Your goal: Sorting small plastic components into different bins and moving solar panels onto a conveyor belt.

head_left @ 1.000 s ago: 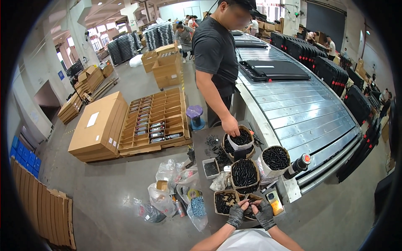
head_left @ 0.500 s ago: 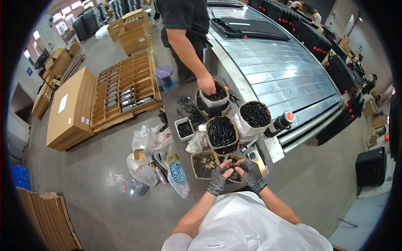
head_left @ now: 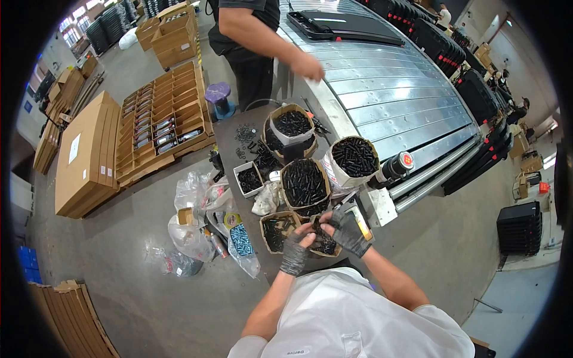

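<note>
Both my hands wear dark grey fingerless gloves and meet over a small cardboard box [head_left: 326, 246] of dark small parts at the table's near edge. My left hand [head_left: 296, 247] is closed with thumb and fingers together at the box's left side. My right hand [head_left: 346, 231] is closed above the box's right side, its fingertips close to the left ones. What lies in the fingers is too small to make out. Left of them is a shallow box [head_left: 265, 225] partly filled with black screws. Just beyond stands a fuller box of black screws [head_left: 304, 182].
More black screws fill a white bucket [head_left: 336, 179] and a far box [head_left: 290, 122]. A small white box [head_left: 248, 181] and loose washers lie at left. A phone with a lit screen [head_left: 360, 224] is by my right hand. A co-worker's arm [head_left: 262, 33] reaches over the metal conveyor [head_left: 382, 71].
The co-worker's hand has left the far box and moved out over the conveyor edge. My hands have stayed over the small box, their fingers shifting slightly. The whole view has shifted a little.
</note>
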Available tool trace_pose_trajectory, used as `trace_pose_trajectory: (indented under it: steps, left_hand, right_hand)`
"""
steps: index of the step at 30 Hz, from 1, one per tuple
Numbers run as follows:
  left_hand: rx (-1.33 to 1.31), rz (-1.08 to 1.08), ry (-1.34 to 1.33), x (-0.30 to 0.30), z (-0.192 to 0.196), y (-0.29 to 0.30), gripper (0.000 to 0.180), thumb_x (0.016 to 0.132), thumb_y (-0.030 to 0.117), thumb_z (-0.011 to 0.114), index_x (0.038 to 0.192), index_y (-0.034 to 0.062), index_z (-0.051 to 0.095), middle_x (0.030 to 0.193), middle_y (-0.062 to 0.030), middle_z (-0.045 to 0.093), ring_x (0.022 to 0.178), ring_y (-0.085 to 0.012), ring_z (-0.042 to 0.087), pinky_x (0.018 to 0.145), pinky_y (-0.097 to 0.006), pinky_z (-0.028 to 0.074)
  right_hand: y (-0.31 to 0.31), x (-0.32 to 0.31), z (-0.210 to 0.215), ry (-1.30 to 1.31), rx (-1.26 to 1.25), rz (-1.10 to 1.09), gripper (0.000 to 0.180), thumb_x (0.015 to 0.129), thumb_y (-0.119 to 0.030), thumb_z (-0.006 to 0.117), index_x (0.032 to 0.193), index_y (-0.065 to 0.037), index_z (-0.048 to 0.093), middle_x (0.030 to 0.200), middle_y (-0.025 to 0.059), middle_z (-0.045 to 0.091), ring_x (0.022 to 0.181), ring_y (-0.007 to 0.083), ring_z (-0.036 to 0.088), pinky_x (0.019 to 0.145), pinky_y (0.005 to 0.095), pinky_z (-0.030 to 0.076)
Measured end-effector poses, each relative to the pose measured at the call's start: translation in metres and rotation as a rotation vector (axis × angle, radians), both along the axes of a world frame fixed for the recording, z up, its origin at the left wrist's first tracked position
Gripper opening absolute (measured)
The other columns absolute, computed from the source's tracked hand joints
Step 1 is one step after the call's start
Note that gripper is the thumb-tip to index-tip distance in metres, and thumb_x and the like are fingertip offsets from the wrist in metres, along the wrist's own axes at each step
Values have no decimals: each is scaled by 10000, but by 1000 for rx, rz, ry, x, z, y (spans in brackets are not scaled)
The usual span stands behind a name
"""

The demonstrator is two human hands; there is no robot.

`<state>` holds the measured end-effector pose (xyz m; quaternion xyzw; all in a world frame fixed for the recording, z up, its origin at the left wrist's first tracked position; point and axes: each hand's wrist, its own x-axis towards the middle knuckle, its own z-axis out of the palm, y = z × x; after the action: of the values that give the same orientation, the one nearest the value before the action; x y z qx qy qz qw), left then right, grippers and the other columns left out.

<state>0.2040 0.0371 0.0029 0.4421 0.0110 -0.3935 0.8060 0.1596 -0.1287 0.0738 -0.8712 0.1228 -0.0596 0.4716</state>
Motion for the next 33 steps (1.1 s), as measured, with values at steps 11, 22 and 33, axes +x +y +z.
trace_pose_trajectory:
  steps: [11, 22, 33]
  left_hand:
    - [328, 156, -48, 17, -44, 66, 235, 880, 88, 604, 1091, -13, 613, 904, -92, 675, 819, -155, 628, 763, -288, 508]
    - [355, 173, -87, 7, -70, 74, 235, 895, 121, 594, 1079, -25, 617, 894, -113, 669, 770, -171, 637, 714, -287, 528]
    - [568, 186, -353, 32, -75, 85, 204, 890, 116, 601, 1058, 2, 624, 923, -74, 666, 823, -118, 610, 764, -261, 490]
  right_hand:
    - [-42, 122, -30, 69, -209, 149, 136, 785, -56, 624, 920, -43, 622, 892, 132, 653, 870, 284, 638, 771, 352, 496]
    - [-68, 160, -51, 290, -294, 147, 130, 758, -91, 607, 878, -58, 642, 856, 131, 664, 848, 304, 638, 766, 374, 495]
    - [-74, 178, -69, 199, -402, 201, 117, 683, -62, 587, 782, -53, 649, 853, 172, 642, 846, 344, 625, 756, 399, 495]
